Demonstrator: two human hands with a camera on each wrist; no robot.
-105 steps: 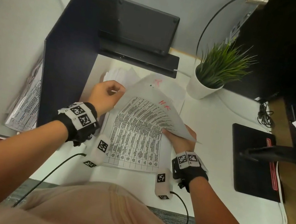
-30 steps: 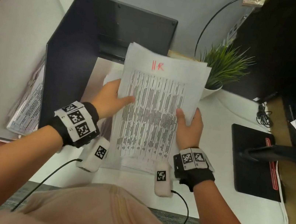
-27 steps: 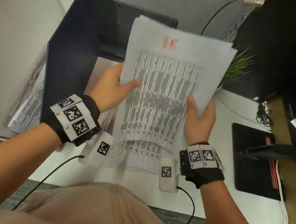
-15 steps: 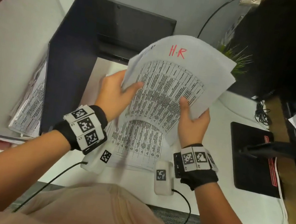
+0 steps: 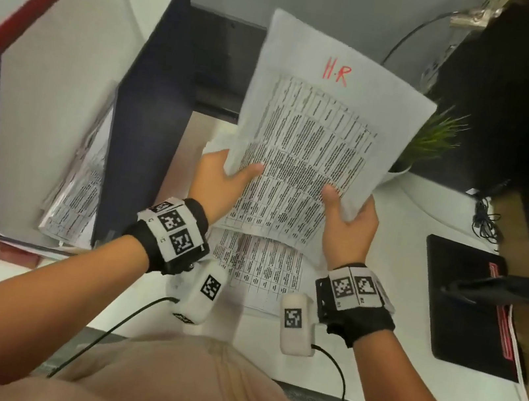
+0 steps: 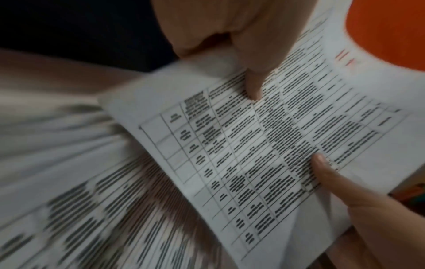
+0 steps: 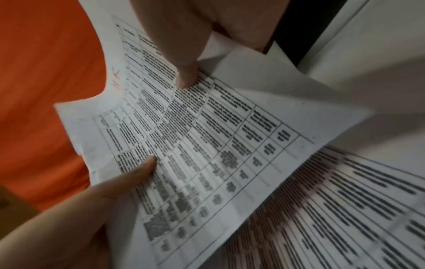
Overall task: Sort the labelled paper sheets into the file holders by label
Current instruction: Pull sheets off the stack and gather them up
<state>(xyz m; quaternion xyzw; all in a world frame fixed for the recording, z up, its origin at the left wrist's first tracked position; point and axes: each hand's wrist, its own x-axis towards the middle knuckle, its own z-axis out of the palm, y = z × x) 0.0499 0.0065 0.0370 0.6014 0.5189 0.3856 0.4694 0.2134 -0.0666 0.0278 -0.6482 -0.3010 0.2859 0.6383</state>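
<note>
I hold a thin stack of printed sheets marked "H.R" in red, raised above the desk and tilted toward me. My left hand grips its lower left edge, thumb on the print. My right hand grips the lower right edge the same way. The left wrist view shows the sheets under my thumb; the right wrist view shows them curving, with the red label at the left. More printed sheets lie flat on the desk below. A dark blue file holder with papers inside stands left, beside a red holder.
A potted plant stands behind the raised sheets at the right. A black pad lies on the white desk further right, with cables past it. A black device sits at the back by the wall.
Both hands lifted the H.R sheets off the desk pile and hold them upright. The sheets have swung slightly left, and the view has turned left, showing more of the red holder.
</note>
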